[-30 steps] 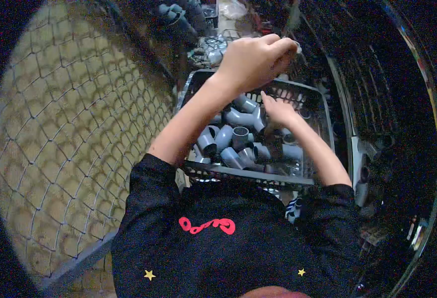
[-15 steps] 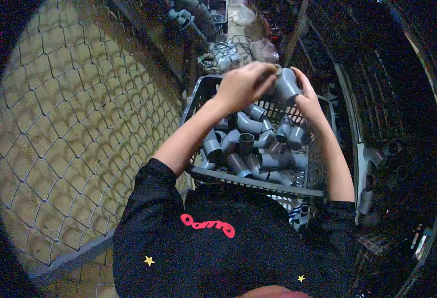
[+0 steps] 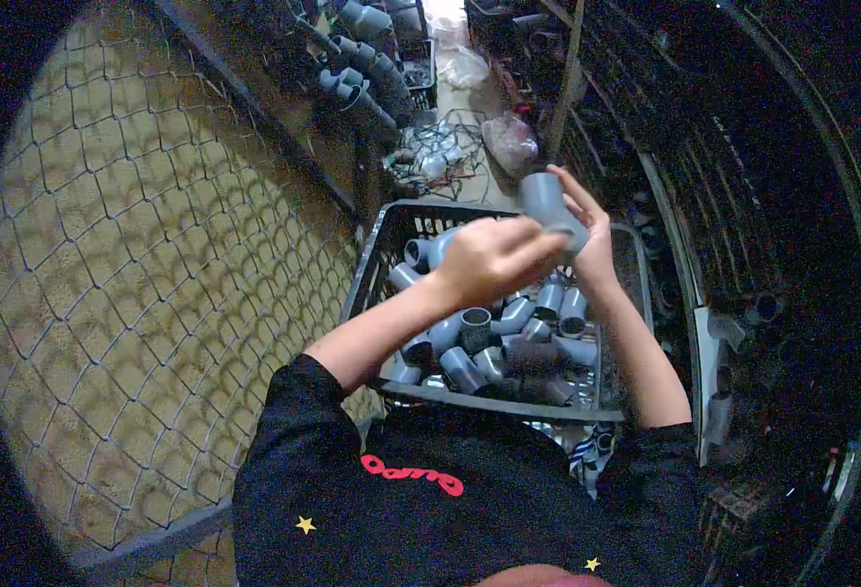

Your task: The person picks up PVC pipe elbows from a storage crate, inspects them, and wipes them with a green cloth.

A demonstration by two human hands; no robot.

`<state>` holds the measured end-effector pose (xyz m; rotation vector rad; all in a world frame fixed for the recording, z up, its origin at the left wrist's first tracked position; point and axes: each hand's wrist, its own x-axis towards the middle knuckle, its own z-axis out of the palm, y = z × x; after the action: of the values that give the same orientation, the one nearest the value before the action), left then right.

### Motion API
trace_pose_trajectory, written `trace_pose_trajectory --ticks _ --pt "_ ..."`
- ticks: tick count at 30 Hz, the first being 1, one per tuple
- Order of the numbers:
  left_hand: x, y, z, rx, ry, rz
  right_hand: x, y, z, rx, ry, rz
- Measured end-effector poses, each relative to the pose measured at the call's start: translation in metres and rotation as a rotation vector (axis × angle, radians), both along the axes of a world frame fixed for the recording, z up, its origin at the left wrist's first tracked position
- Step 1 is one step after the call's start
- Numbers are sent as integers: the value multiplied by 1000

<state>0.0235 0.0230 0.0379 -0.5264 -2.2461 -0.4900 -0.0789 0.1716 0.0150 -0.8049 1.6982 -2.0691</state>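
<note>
My right hand (image 3: 593,235) grips a grey plastic pipe elbow (image 3: 544,200) above the far right part of a black crate (image 3: 499,403). The fingers of my left hand (image 3: 494,262) are pinched together at the elbow's lower end; motion blurs the fingertips, and whatever they hold cannot be made out. Below both hands, several more grey pipe fittings (image 3: 462,370) lie jumbled in the crate. One of them, a fitting (image 3: 475,331), has its round opening facing up. My left hand and forearm cover part of the pile.
A chain-link fence (image 3: 157,264) runs along the left. Beyond the crate lie tangled dark cords (image 3: 440,152) and a plastic bag (image 3: 510,143). Grey pipe fittings (image 3: 357,78) are stacked at the far left. Dark shelving (image 3: 685,196) lines the right side.
The elbow has been turned in my right hand, and its other end now points up. My left hand has gone from its upper end to its lower end. The view has tilted upward.
</note>
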Motion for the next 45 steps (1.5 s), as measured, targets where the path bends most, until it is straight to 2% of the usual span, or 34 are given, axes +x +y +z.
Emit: trace_pose_trajectory --ticks 2,5,6,9,11,13,15,17,19,21,23,24,25,28,31,33,34,35,37,39,41,43,45 --pt "0 -1 2 -85 16 3 -2 0 -1 58 103 -22" --pt "-16 -16 -8 63 25 164 -2 -1 -4 155 301 -137" --pt "-19 -19 -9 131 -4 174 -1 0 1 211 301 -154" --pt "-11 -13 -9 98 -18 62 1 -1 5 152 219 -148" --pt "-8 -2 -11 -9 28 -9 1 1 7 195 288 -146" --pt "-9 -8 -9 -66 10 50 1 2 4 233 331 -158" --pt "-16 -18 -9 92 -23 137 1 2 5 238 357 -162" --pt "-14 -16 -7 132 -9 187 2 2 8 257 376 -161" --pt "-6 -5 -9 82 -58 -8 5 1 12 251 343 -151" --pt "-2 8 -7 -17 27 -51 5 5 13 300 351 -134" --pt "-5 -4 -5 -55 18 29 9 4 15 304 400 -159" --pt "-8 -12 -4 45 -67 77 10 3 19 330 406 -175" --pt "-13 -14 -11 89 -36 188 10 1 21 354 413 -191" --pt "-4 -2 -14 44 -58 47 6 0 13 295 472 -202" --pt "-2 3 -13 -67 -43 13 4 2 9 279 549 -217" --pt "-11 -13 -15 48 -54 86 6 -3 10 284 578 -255" --pt "-12 -16 -15 76 -59 171 11 -1 24 402 487 -251" --pt "-14 -16 -16 84 -33 216 11 -1 21 373 500 -254" --pt "-9 -11 -18 64 -73 74 5 -4 15 309 536 -267" --pt "-4 3 -14 -19 -46 -16 6 -2 13 301 455 -259" --pt "-7 -1 -11 -73 -2 19 8 0 8 307 450 -301" --pt "-14 -16 -18 43 -61 134 1 2 3 348 378 -291" --pt "-15 -20 -19 88 -79 225 -5 5 6 417 550 -335"
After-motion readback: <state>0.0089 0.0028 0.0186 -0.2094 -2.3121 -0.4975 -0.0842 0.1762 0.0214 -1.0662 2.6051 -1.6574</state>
